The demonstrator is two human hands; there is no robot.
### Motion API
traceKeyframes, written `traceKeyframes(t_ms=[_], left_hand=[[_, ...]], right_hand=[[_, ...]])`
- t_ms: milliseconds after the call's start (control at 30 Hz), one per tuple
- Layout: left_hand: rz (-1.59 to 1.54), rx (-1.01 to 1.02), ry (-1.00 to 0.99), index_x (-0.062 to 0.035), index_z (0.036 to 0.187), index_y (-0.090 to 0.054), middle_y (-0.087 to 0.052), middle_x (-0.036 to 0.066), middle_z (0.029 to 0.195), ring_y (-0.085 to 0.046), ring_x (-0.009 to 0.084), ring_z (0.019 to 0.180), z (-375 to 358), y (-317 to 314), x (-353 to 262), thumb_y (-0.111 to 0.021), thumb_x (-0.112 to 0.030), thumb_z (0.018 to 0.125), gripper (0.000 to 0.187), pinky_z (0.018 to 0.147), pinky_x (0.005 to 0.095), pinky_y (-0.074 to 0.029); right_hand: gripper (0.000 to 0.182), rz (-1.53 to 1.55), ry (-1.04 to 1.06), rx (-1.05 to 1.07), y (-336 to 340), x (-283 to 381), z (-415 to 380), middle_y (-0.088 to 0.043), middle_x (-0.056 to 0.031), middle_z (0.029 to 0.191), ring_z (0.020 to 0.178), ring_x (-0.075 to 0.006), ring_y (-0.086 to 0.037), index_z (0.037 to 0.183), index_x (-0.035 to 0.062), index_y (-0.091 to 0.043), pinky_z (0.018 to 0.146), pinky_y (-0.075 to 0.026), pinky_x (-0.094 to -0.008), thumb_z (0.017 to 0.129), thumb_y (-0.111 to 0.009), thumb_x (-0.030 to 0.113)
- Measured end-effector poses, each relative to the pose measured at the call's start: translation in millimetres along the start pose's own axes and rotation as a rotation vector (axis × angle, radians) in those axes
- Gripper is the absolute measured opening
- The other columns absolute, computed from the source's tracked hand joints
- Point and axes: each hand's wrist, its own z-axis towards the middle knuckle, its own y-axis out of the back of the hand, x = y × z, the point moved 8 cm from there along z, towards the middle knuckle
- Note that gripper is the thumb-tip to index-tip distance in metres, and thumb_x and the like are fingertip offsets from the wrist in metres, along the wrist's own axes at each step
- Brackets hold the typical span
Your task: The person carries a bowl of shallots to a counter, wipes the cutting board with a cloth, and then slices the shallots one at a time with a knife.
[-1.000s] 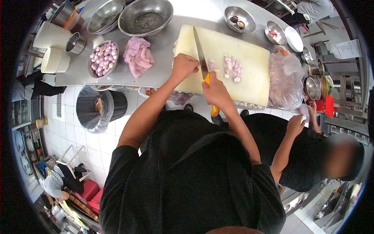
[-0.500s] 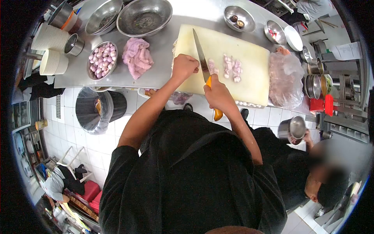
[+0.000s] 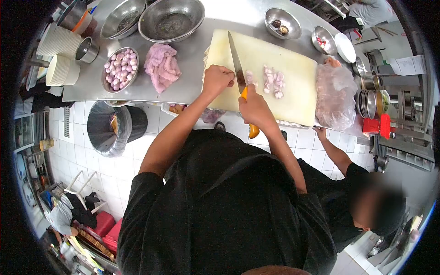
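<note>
My right hand is wrapped around the yellow handle of a long kitchen knife. The blade points away from me over a pale cutting board. On the left of the blade, my left hand is closed with its fingers bent toward the steel; whatever it grips, if anything, is hidden. Just right of the blade lie a few bits of shallot. Farther right on the board is a group of peeled shallots.
Left of the board are a pink cloth, a bowl of shallots and large metal bowls. A plastic bag lies at the right. Below the table's left side stands a lined bin. A co-worker is close on my right.
The co-worker at my right held a metal container before; now that container is out of sight and their hand reaches to the table edge. My hands and the knife stay nearly in place.
</note>
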Motion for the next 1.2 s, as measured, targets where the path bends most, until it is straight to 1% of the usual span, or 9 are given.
traceKeyframes(t_ms=[33,133,233,333,433,733,1033,1133,1200], left_hand=[[-0.022,0.001,0.008,0.0054,0.078,-0.073,-0.07,0.011,0.066,-0.07,0.0153,0.059,0,0,2,-0.065,-0.007,0.078,0.015,0.06,0.0258,-0.057],[-0.046,0.004,0.008,0.0054,0.078,-0.073,-0.071,0.011,0.066,-0.07,0.0153,0.059,3,-1,5,-0.065,-0.007,0.078,0.015,0.06,0.0258,-0.057],[-0.055,0.001,0.004,0.0054,0.078,-0.073,-0.07,0.011,0.066,-0.07,0.0152,0.059,5,-1,9,-0.066,-0.007,0.079,0.015,0.06,0.0257,-0.057],[-0.05,0.012,-0.02,0.0053,0.078,-0.073,-0.07,0.011,0.066,-0.07,0.015,0.059,6,-2,7,-0.066,-0.007,0.079,0.015,0.06,0.0256,-0.057],[-0.041,0.021,-0.019,0.0054,0.079,-0.073,-0.07,0.011,0.065,-0.07,0.0147,0.059,4,-3,8,-0.066,-0.007,0.079,0.015,0.059,0.0255,-0.057],[-0.059,0.009,0.027,0.0058,0.08,-0.073,-0.071,0.011,0.068,-0.07,0.0153,0.06,0,-1,4,-0.065,-0.007,0.08,0.015,0.06,0.0255,-0.057],[-0.057,0.012,-0.004,0.0055,0.08,-0.073,-0.07,0.011,0.067,-0.07,0.015,0.06,5,-2,11,-0.065,-0.008,0.079,0.016,0.061,0.0257,-0.057],[-0.024,0.023,-0.008,0.005,0.08,-0.073,-0.07,0.011,0.066,-0.069,0.0147,0.059,3,-2,7,-0.065,-0.008,0.079,0.016,0.061,0.026,-0.057],[-0.021,0.018,-0.011,0.0048,0.081,-0.073,-0.07,0.011,0.066,-0.069,0.0147,0.059,1,0,6,-0.065,-0.009,0.079,0.016,0.061,0.0262,-0.057]], right_hand=[[0.032,-0.007,0.017,-0.015,-6,-5,6,-0.064,-0.0275,0.078,0.054,-0.0338,-0.066,0.116,-0.0062,-0.037,0.049,-0.053,-0.0435,0.094,-0.048,0.015],[0.032,-0.081,0.13,-0.164,-20,-12,37,-0.065,-0.032,0.082,0.075,-0.0468,-0.066,0.115,-0.0058,-0.039,0.071,-0.053,-0.0533,0.09,-0.051,0.011],[0.031,-0.073,0.113,-0.115,-15,-11,46,-0.064,-0.0335,0.085,0.084,-0.0495,-0.065,0.115,-0.0055,-0.04,0.078,-0.051,-0.0559,0.09,-0.051,0.011],[0.031,-0.023,0.091,-0.073,-5,-10,30,-0.065,-0.0329,0.082,0.076,-0.0468,-0.067,0.114,-0.0063,-0.04,0.072,-0.052,-0.054,0.09,-0.05,0.011],[0.03,0.014,-0.008,0.015,4,2,2,-0.065,-0.0251,0.079,0.05,-0.0313,-0.065,0.114,-0.0067,-0.039,0.05,-0.052,-0.0428,0.093,-0.048,0.013],[0.029,-0.012,0.023,-0.004,-2,-1,4,-0.064,-0.0261,0.078,0.049,-0.0302,-0.064,0.113,-0.0067,-0.038,0.049,-0.052,-0.0421,0.093,-0.048,0.013],[0.032,-0.128,0.175,-0.17,-23,-15,52,-0.064,-0.0285,0.081,0.052,-0.0347,-0.065,0.117,-0.0069,-0.038,0.049,-0.053,-0.0444,0.093,-0.049,0.013],[0.033,-0.1,0.146,-0.12,-11,-14,44,-0.064,-0.0278,0.081,0.051,-0.0344,-0.065,0.118,-0.007,-0.038,0.05,-0.053,-0.0444,0.094,-0.048,0.013],[0.032,-0.048,0.057,-0.029,1,-1,21,-0.065,-0.0276,0.082,0.052,-0.0341,-0.065,0.118,-0.0068,-0.039,0.05,-0.054,-0.0439,0.094,-0.048,0.013]])
